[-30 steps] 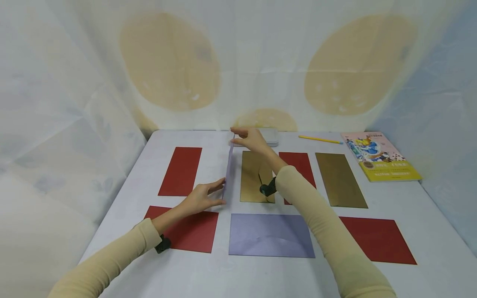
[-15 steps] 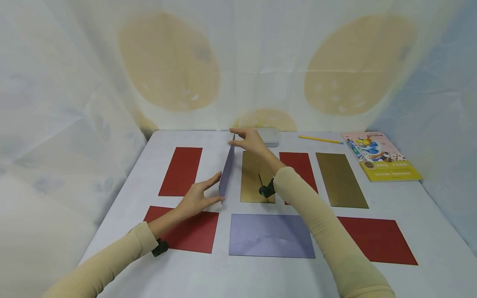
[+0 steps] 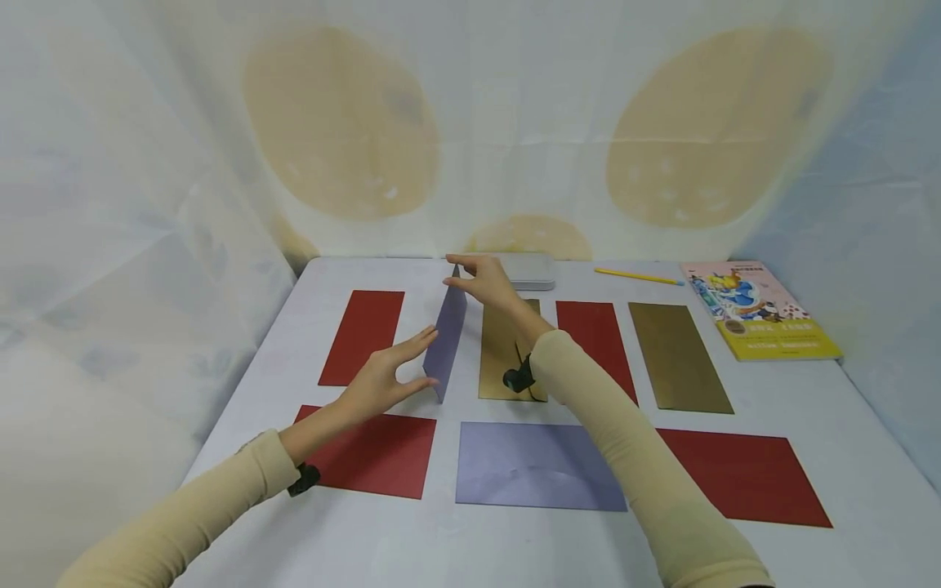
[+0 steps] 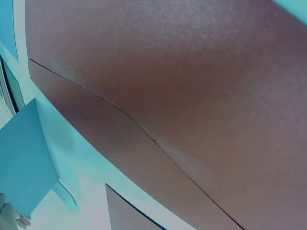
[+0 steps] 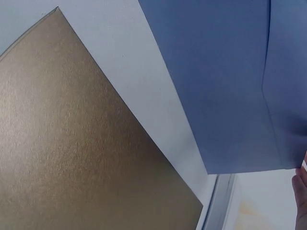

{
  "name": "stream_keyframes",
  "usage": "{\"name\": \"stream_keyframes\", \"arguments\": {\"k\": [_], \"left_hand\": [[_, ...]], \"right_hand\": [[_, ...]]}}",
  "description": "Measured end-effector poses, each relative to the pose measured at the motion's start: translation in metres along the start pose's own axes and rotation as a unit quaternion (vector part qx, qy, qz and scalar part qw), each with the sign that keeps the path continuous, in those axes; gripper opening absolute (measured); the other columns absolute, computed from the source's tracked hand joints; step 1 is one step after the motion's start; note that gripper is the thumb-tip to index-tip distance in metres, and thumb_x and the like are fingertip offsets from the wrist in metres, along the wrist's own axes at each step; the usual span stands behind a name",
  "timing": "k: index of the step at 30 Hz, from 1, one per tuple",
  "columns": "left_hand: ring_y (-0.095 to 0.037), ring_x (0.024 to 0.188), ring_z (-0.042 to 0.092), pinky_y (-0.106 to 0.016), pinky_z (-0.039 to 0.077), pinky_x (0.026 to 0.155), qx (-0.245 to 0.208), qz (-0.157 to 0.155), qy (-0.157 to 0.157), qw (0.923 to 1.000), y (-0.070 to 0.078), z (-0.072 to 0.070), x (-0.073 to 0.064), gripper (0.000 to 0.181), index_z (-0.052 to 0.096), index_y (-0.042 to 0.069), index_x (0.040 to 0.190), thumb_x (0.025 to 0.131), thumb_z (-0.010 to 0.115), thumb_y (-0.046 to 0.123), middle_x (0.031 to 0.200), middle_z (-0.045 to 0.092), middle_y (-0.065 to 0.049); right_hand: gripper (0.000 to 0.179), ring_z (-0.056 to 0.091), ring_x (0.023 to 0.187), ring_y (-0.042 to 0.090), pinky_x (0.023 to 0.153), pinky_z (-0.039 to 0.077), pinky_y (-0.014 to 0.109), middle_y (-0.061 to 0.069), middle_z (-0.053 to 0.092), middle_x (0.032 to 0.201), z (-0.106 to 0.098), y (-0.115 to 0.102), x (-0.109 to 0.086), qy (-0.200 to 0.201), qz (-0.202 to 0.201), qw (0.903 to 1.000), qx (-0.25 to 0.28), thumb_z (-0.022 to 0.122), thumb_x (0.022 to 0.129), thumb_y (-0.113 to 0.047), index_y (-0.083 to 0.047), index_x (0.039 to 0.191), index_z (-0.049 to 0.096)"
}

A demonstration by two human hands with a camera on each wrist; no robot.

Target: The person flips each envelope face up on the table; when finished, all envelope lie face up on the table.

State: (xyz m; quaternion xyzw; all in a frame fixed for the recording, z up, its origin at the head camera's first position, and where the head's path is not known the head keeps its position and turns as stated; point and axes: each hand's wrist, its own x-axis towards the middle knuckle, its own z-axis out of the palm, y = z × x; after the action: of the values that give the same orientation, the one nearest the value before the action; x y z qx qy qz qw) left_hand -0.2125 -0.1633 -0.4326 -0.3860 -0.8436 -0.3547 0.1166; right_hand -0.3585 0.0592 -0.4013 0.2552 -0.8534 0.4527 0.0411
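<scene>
In the head view, a purple envelope [image 3: 445,335] stands on its edge over the table, leaning left. My right hand [image 3: 481,279] pinches its far end between thumb and fingers; those fingers [image 5: 301,189] show at the envelope's corner in the right wrist view, near its flap seam. My left hand [image 3: 384,377] is spread at the near end, fingers straight at the envelope's edge and thumb low beside it. Under the left forearm lies a red envelope [image 3: 378,457]. A gold envelope [image 3: 496,367] lies beneath the right wrist, partly hidden by it.
Other flat envelopes lie around: red [image 3: 365,331], purple [image 3: 529,465], red [image 3: 594,339], gold [image 3: 680,355] and red [image 3: 757,474]. Along the back are a pale flat case [image 3: 532,269], a yellow pencil [image 3: 635,276] and a picture book [image 3: 757,306]. Patterned curtains enclose the table.
The upright purple envelope has tipped further left, showing more of its face. My left hand has drawn back leftward with fingers spread wider. My right hand has shifted slightly left, keeping its pinch.
</scene>
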Motion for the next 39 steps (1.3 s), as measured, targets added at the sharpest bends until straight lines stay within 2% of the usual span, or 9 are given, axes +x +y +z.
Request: {"name": "stream_keyframes", "arguments": {"k": [7,12,20,25,27,28,30,33,39], "left_hand": [[-0.023,0.130,0.046,-0.038,0.044,0.098,0.012,-0.013,0.000,0.9998,-0.004,-0.001,-0.004,0.074,0.046,0.001,0.142,0.078,0.081,0.014,0.147,0.043,-0.011],[-0.023,0.130,0.047,-0.038,0.045,0.097,0.018,-0.017,0.004,0.9997,-0.007,-0.004,-0.007,0.077,0.046,0.003,0.142,0.076,0.083,0.013,0.146,0.044,-0.010],[-0.023,0.129,0.048,-0.038,0.044,0.098,0.023,-0.036,0.011,0.9990,-0.014,-0.009,-0.016,0.076,0.048,0.002,0.141,0.074,0.084,0.014,0.143,0.047,-0.009],[-0.025,0.123,0.053,-0.038,0.048,0.093,0.024,-0.047,0.018,0.9984,-0.020,-0.004,-0.021,0.072,0.051,0.000,0.138,0.074,0.083,0.010,0.138,0.052,-0.011],[-0.024,0.122,0.054,-0.038,0.050,0.090,0.025,-0.051,0.015,0.9983,-0.023,-0.001,-0.023,0.069,0.052,0.001,0.137,0.076,0.082,0.010,0.136,0.054,-0.011],[-0.024,0.122,0.054,-0.038,0.051,0.089,0.025,-0.052,0.012,0.9982,-0.025,0.000,-0.023,0.067,0.053,0.001,0.137,0.076,0.082,0.010,0.135,0.055,-0.011],[-0.025,0.122,0.055,-0.039,0.051,0.089,0.022,-0.055,0.006,0.9983,-0.027,0.002,-0.024,0.065,0.054,0.001,0.136,0.077,0.081,0.008,0.134,0.056,-0.012],[-0.025,0.122,0.055,-0.038,0.049,0.091,0.015,-0.065,-0.004,0.9977,-0.031,0.005,-0.025,0.064,0.055,0.000,0.135,0.077,0.081,0.008,0.134,0.056,-0.012],[-0.025,0.121,0.055,-0.038,0.048,0.094,0.022,-0.092,-0.069,0.9931,-0.036,0.012,-0.022,0.064,0.057,-0.002,0.132,0.077,0.083,0.018,0.133,0.056,-0.013]], "right_hand": [[0.057,0.053,0.122,0.033,0.100,0.044,0.033,0.013,0.050,0.141,0.004,0.005,-0.001,-0.005,-0.009,0.9999,-0.012,0.071,0.089,-0.029,-0.014,0.140,0.052],[0.059,0.052,0.124,0.035,0.101,0.042,0.034,0.013,0.048,0.141,0.002,0.007,-0.011,-0.016,-0.003,0.9997,-0.017,0.071,0.090,-0.029,-0.011,0.141,0.050],[0.062,0.051,0.124,0.027,0.100,0.043,0.038,0.009,0.048,0.142,0.003,0.024,-0.030,-0.114,0.036,0.9903,-0.072,0.068,0.091,-0.037,-0.011,0.143,0.048],[0.060,0.057,0.091,0.021,0.077,0.046,0.031,0.012,0.063,0.121,0.015,0.036,-0.037,-0.169,0.023,0.9802,-0.101,0.069,0.089,-0.038,-0.011,0.140,0.052],[0.060,0.056,0.085,0.018,0.073,0.045,0.029,0.013,0.065,0.118,0.020,0.037,-0.039,-0.184,0.005,0.9761,-0.115,0.070,0.088,-0.037,-0.008,0.138,0.053],[0.060,0.057,0.085,0.017,0.074,0.046,0.029,0.013,0.065,0.118,0.022,0.037,-0.040,-0.192,-0.005,0.9733,-0.125,0.071,0.088,-0.036,-0.006,0.137,0.054],[0.061,0.061,0.100,0.017,0.085,0.048,0.028,0.013,0.061,0.127,0.026,0.036,-0.041,-0.199,-0.023,0.9687,-0.146,0.073,0.087,-0.033,-0.003,0.136,0.055],[0.063,0.053,0.122,0.020,0.100,0.042,0.030,0.014,0.058,0.131,0.030,0.034,-0.043,-0.206,-0.033,0.9624,-0.175,0.076,0.084,-0.031,-0.001,0.135,0.055],[0.065,0.051,0.125,0.025,0.104,0.039,0.033,0.014,0.057,0.132,0.031,0.029,-0.044,-0.208,-0.023,0.9618,-0.177,0.079,0.081,-0.024,0.000,0.135,0.054]]}}
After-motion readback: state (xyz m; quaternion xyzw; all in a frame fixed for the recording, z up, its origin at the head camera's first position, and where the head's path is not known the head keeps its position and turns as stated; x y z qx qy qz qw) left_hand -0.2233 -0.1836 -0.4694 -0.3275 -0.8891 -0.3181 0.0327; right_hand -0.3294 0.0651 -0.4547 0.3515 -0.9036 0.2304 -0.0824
